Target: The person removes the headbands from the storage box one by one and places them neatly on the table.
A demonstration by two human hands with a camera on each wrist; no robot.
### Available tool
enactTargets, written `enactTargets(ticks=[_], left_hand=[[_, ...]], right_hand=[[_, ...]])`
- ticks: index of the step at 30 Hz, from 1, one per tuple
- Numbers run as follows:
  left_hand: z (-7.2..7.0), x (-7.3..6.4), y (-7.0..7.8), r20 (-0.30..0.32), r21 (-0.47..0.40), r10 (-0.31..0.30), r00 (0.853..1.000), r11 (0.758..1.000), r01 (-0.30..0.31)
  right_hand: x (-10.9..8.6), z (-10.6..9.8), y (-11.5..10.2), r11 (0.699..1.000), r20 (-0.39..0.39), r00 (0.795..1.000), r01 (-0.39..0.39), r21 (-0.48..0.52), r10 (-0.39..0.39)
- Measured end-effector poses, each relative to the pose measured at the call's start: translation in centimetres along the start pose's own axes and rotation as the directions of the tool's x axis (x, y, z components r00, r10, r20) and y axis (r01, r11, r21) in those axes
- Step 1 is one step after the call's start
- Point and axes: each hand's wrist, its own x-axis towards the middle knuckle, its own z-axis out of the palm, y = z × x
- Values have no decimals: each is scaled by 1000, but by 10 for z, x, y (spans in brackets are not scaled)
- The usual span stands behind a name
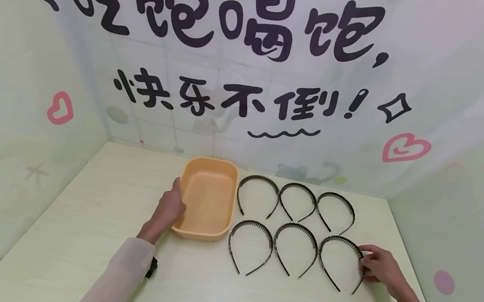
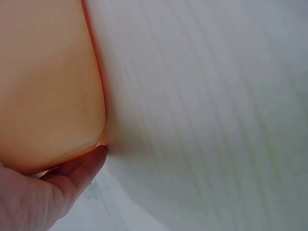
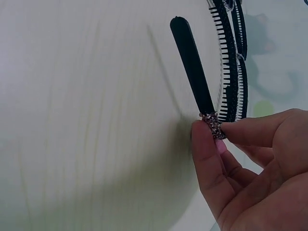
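My left hand (image 1: 170, 206) grips the left rim of an orange plastic basin (image 1: 202, 234), with the thumb over the rim. In the left wrist view its fingers (image 2: 89, 168) lie along the basin's outer wall (image 2: 57, 86). My right hand (image 1: 382, 267) pinches the right arm of a black toothed headband (image 1: 342, 240), front right among several such headbands. Close up in the right wrist view, thumb and finger hold a glittery band (image 3: 211, 124) on the headband's flat black arm (image 3: 191, 62).
Right of the basin, more black headbands lie in two rows, among them one at back left (image 1: 260, 178) and one at front left (image 1: 253, 224). Behind the pale wooden table (image 1: 78, 231) hangs a printed white curtain (image 1: 242, 146), and similar sheets close both sides.
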Motion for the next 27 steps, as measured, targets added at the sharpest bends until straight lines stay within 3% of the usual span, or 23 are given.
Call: enactTargets(ticks=[9,15,27], left_hand=[[-1,0,-1,5,-5,-7,1000,1000,7],[0,-1,-1,8,-11,-10,1000,1000,10],[-2,4,-4,32,-42,-12,999,999,13]], right_hand=[[1,1,-7,990,-70,998,-4,-139,-5],[-1,0,-10,963,-80,996,10,-269,-32],[-2,-6,-28,909,-96,985,94,-406,-144]])
